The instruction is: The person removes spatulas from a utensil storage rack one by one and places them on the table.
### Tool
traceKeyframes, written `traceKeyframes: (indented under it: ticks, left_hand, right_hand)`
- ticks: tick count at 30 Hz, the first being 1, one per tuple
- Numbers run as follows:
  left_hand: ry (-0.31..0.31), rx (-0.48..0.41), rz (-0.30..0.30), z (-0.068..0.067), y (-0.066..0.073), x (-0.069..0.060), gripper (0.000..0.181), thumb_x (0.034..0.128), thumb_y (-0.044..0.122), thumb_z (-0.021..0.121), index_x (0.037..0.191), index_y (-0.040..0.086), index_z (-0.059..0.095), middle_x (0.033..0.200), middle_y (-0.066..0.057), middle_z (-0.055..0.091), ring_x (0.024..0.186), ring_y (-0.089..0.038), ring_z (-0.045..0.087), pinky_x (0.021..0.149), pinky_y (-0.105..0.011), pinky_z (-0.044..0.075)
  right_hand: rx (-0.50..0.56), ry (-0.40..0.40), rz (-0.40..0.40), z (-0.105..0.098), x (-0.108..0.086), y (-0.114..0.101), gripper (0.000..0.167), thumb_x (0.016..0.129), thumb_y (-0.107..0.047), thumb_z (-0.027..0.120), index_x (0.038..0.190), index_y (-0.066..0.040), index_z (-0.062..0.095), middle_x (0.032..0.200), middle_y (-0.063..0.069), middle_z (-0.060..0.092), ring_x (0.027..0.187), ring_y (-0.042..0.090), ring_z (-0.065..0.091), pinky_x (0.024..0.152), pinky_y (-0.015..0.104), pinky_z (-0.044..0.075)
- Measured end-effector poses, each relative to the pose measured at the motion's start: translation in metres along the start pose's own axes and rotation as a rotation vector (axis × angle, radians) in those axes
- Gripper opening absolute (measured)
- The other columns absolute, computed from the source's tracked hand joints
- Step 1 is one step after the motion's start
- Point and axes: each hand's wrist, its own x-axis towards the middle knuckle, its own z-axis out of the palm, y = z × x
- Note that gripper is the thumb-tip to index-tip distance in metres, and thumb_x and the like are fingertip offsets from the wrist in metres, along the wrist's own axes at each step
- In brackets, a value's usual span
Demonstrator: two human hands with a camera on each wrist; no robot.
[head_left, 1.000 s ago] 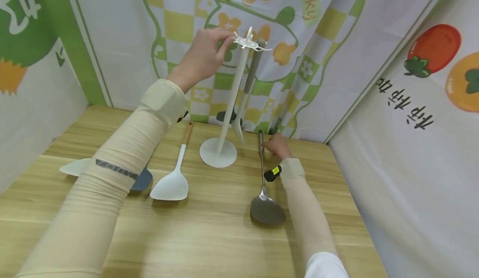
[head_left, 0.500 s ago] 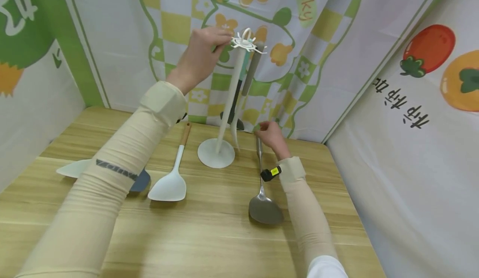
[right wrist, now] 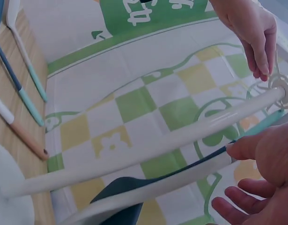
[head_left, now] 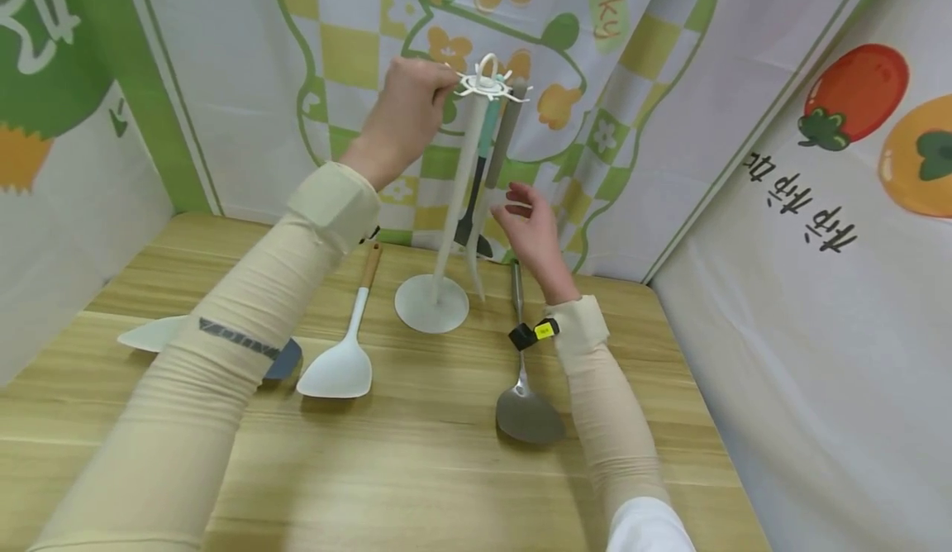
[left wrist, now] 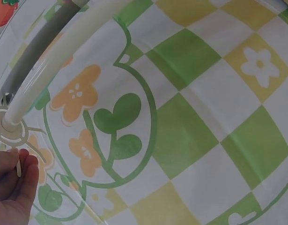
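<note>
We hold rack (head_left: 459, 192), near back edge of table (head_left: 416, 469): left hand (head_left: 404, 118) pinches hook (left wrist: 19, 168); right hand (head_left: 534, 234) empty, loosely curled, beside hanging utensils (head_left: 506, 136). Bumping these could unhook one; tugging hook could tip rack.

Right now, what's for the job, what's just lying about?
Job, probably:
left hand, pinching white utensil stand
right hand, near hanging grey-handled utensil and teal-handled spatula

Lying about, untouched:
wooden-handled white turner
metal turner
teal-handled blue utensil
teal-handled white utensil
</note>
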Motion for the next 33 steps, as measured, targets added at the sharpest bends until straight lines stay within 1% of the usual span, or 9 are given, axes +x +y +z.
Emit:
traceKeyframes:
  ticks: [2,4,7,11,15,22,26,29,33]
  left_hand:
    - [0.011,-0.013,-0.028,0.001,0.001,-0.001,0.041,0.0985,-0.014,0.047,0.062,0.002,0.042,0.074,-0.018,0.062,0.069,-0.021,0.047,0.073,-0.024,0.045]
    - [0.022,-0.026,-0.05,0.002,0.003,-0.001,0.044,0.0963,-0.017,0.044,0.062,0.008,0.03,0.069,-0.016,0.049,0.069,-0.022,0.036,0.069,-0.027,0.036]
    - [0.025,-0.042,-0.088,0.002,0.004,-0.001,0.043,0.0965,-0.016,0.044,0.062,0.008,0.033,0.07,-0.015,0.05,0.069,-0.022,0.036,0.068,-0.027,0.035]
    - [0.019,-0.052,-0.118,0.003,0.006,-0.001,0.037,0.098,-0.014,0.046,0.065,0.003,0.048,0.08,-0.017,0.067,0.07,-0.021,0.04,0.069,-0.027,0.039]
    - [0.014,-0.042,-0.129,0.003,0.006,0.001,0.037,0.0973,-0.014,0.047,0.064,0.001,0.052,0.092,-0.018,0.075,0.071,-0.02,0.044,0.07,-0.026,0.042]
    - [0.01,-0.029,-0.138,0.003,0.007,0.001,0.033,0.0968,-0.014,0.049,0.069,-0.004,0.063,0.1,-0.017,0.077,0.072,-0.019,0.051,0.076,-0.026,0.05]
    - [0.014,-0.021,-0.118,0.003,0.006,0.001,0.038,0.0952,-0.016,0.048,0.062,0.001,0.053,0.098,-0.018,0.077,0.071,-0.019,0.05,0.076,-0.026,0.05]
    - [0.018,-0.021,-0.114,0.002,0.006,0.0,0.039,0.0952,-0.016,0.048,0.062,0.002,0.054,0.096,-0.018,0.077,0.071,-0.018,0.052,0.076,-0.026,0.051]
    - [0.024,-0.023,-0.107,0.002,0.005,0.0,0.033,0.0963,-0.015,0.05,0.07,-0.003,0.066,0.098,-0.018,0.077,0.075,-0.02,0.058,0.081,-0.028,0.055]
  right_hand:
    - [0.039,0.01,-0.036,0.002,0.002,-0.004,0.056,0.1,-0.022,0.066,0.15,-0.006,0.046,0.144,0.014,0.053,0.13,0.029,0.054,0.105,0.041,0.052]
    - [0.069,0.029,-0.062,0.004,0.004,-0.008,0.057,0.099,-0.021,0.066,0.15,-0.006,0.045,0.145,0.013,0.053,0.131,0.029,0.053,0.106,0.04,0.052]
    - [0.126,0.067,-0.101,0.009,0.009,-0.013,0.057,0.099,-0.019,0.066,0.15,-0.005,0.044,0.146,0.011,0.052,0.133,0.028,0.052,0.107,0.038,0.051]
    - [0.202,0.116,-0.187,0.014,0.017,-0.019,0.055,0.099,-0.011,0.065,0.149,-0.003,0.045,0.144,0.015,0.052,0.131,0.03,0.054,0.105,0.039,0.053]
    - [0.247,0.133,-0.252,0.018,0.023,-0.025,0.054,0.099,-0.004,0.063,0.149,0.001,0.045,0.142,0.021,0.054,0.127,0.034,0.057,0.101,0.04,0.056]
    - [0.284,0.153,-0.261,0.023,0.017,-0.045,0.051,0.099,0.003,0.059,0.147,0.008,0.043,0.14,0.028,0.054,0.125,0.039,0.058,0.094,0.036,0.06]
    - [0.295,0.176,-0.254,0.023,0.009,-0.059,0.05,0.097,0.005,0.059,0.145,0.01,0.045,0.137,0.029,0.056,0.121,0.039,0.059,0.094,0.036,0.06]
    - [0.302,0.196,-0.271,0.024,0.009,-0.059,0.047,0.096,0.008,0.059,0.142,0.011,0.048,0.134,0.031,0.057,0.117,0.04,0.061,0.091,0.04,0.061]
    - [0.312,0.218,-0.279,0.026,0.018,-0.051,0.043,0.096,0.008,0.061,0.138,0.011,0.052,0.13,0.03,0.059,0.11,0.035,0.063,0.086,0.04,0.063]
